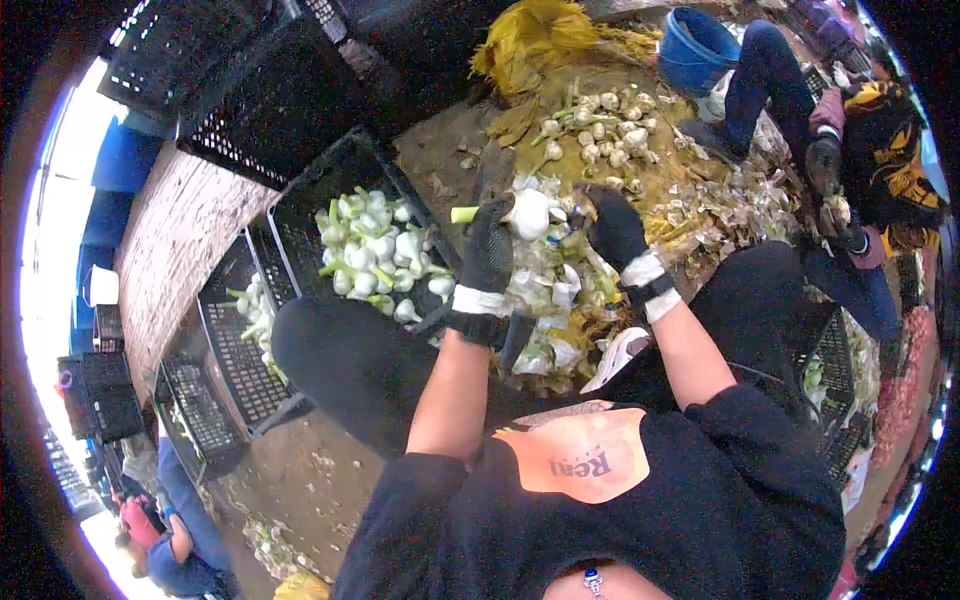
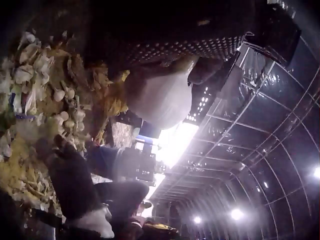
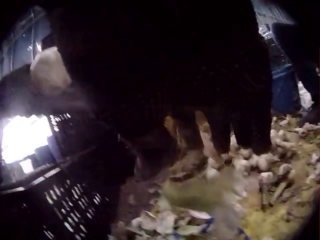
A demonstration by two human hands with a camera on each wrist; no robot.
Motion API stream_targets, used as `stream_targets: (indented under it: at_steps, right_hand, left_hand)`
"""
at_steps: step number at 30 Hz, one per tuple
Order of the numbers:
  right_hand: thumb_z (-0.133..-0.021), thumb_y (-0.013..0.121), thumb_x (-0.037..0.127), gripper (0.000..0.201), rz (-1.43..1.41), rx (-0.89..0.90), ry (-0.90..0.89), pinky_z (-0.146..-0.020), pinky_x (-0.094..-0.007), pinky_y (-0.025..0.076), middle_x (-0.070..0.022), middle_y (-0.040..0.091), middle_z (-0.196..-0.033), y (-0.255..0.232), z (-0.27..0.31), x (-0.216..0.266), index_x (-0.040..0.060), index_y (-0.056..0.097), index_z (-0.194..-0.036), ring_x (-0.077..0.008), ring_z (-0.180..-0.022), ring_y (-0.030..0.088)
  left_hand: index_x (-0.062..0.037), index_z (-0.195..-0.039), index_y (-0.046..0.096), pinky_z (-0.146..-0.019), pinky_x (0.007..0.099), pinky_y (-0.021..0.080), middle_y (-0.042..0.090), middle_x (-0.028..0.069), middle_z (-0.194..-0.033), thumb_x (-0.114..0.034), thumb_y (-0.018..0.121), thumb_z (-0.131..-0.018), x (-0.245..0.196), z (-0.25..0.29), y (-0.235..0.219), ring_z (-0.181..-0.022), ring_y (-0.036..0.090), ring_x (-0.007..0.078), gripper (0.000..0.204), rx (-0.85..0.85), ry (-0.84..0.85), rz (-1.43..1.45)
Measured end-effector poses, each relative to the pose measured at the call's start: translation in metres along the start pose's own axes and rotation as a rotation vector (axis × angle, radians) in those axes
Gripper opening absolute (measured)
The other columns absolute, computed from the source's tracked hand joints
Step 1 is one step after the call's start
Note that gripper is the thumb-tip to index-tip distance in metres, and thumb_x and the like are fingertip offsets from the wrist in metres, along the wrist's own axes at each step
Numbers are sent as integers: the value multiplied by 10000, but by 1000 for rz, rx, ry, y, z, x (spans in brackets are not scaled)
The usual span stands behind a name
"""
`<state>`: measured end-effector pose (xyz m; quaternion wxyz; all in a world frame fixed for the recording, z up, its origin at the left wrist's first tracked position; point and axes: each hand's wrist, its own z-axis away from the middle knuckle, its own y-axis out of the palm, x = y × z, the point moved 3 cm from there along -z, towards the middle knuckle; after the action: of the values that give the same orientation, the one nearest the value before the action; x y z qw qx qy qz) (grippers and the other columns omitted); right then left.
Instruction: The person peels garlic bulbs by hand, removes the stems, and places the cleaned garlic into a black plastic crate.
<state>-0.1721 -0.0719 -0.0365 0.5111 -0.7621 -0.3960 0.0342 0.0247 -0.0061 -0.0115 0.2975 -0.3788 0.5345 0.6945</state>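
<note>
Gloved in black, my left hand (image 1: 487,255) holds a white garlic bulb (image 1: 530,214) whose short green stem pokes out on the far side of the fingers. In the left wrist view the same bulb (image 2: 162,100) hangs large below the dark glove. My right hand (image 1: 617,232), also gloved, is just right of the bulb, its fingertips pinching a brownish scrap of garlic skin (image 3: 189,162). Beneath both hands lies a heap of loose skins (image 1: 565,290). To the left, a black crate (image 1: 290,240) holds trimmed white bulbs (image 1: 375,245) with short green stems.
Untrimmed garlic (image 1: 620,130) lies on a yellow sheet ahead, near a blue bucket (image 1: 695,50). A second crate (image 1: 240,330) stands at the left. Another person's gloved hand (image 1: 825,165) works at the right. My bent legs frame the skin heap.
</note>
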Motion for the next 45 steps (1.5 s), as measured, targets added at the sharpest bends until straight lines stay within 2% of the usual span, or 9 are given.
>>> stream_targets:
  at_steps: [6, 18, 24, 27, 32, 35, 38, 42, 45]
  right_hand:
    - [-750, 605, 155, 83, -49, -32, -31, -567, -449, 455, -122, 593, -731, -62, -37, 96, 99, 617, -810, -335, -667, 596]
    - [-745, 585, 228, 147, -18, 4, -58, -531, -446, 480, -127, 625, -707, -31, -21, 47, 93, 623, -791, -331, -627, 615]
    - [-749, 571, 141, 86, 10, 393, 216, -578, -453, 472, -154, 624, -769, 11, 25, 21, 89, 600, -811, -359, -716, 613]
    - [-795, 614, 215, 176, 89, 818, 228, -684, -449, 488, -172, 642, -855, 33, 51, 4, 80, 626, -907, -354, -816, 620]
    - [-863, 642, 179, 454, -758, 291, 369, -792, -290, 479, -113, 640, -1050, 15, 14, 18, 71, 513, -1284, -156, -909, 619]
    - [-834, 533, 74, 339, -810, 160, 410, -750, -356, 501, -131, 652, -899, -19, -17, 60, 77, 591, -1168, -296, -823, 634]
    - [-798, 534, 73, 287, -577, 13, 282, -710, -362, 502, -138, 650, -883, -4, -12, 58, 57, 630, -1068, -290, -799, 634]
    - [-876, 583, 107, 106, -577, 104, 351, -595, -286, 471, -73, 603, -709, -1, -9, 69, 7, 618, -880, -149, -641, 578]
    - [-892, 528, 143, 156, -1766, 101, 804, -577, -235, 457, -34, 596, -840, -1, -4, 78, 9, 587, -946, -118, -680, 556]
  left_hand:
    - [-34, -1390, 381, -1033, 321, 345, 454, 121, -1380, -111, 549, -865, -13, 10, 28, -1241, 441, 213, 556, 67, 206, -252]
    - [-72, -1418, 359, -1038, 334, 333, 472, 135, -1364, -269, 614, -842, 9, 10, 27, -1265, 428, 221, 660, 252, 56, -258]
    - [-73, -1289, 498, -986, 353, 402, 545, 99, -1268, -91, 503, -837, 2, 10, 23, -1144, 513, 224, 453, 54, 16, 70]
    - [-68, -1220, 535, -932, 368, 466, 584, 100, -1180, -24, 491, -825, -30, -1, 28, -1045, 573, 234, 401, -74, 318, -28]
    - [-95, -1250, 520, -942, 402, 467, 569, 135, -1231, -335, 429, -954, -3, -7, 8, -1111, 565, 281, 392, -319, -125, 718]
    - [-106, -1293, 486, -961, 390, 453, 545, 135, -1266, -351, 418, -959, 15, -9, 8, -1156, 534, 277, 420, -98, 375, -438]
    - [-94, -1326, 444, -967, 395, 447, 510, 146, -1305, -270, 408, -977, -4, 4, 31, -1208, 492, 271, 393, -40, 69, 211]
    - [-66, -1360, 375, -949, 366, 459, 483, 145, -1323, -56, 469, -933, -3, 1, 19, -1201, 488, 251, 437, -8, 236, -346]
    - [-53, -1346, 367, -921, 344, 480, 514, 122, -1269, -15, 524, -907, -3, 0, 16, -1124, 529, 217, 468, -8, 320, -504]
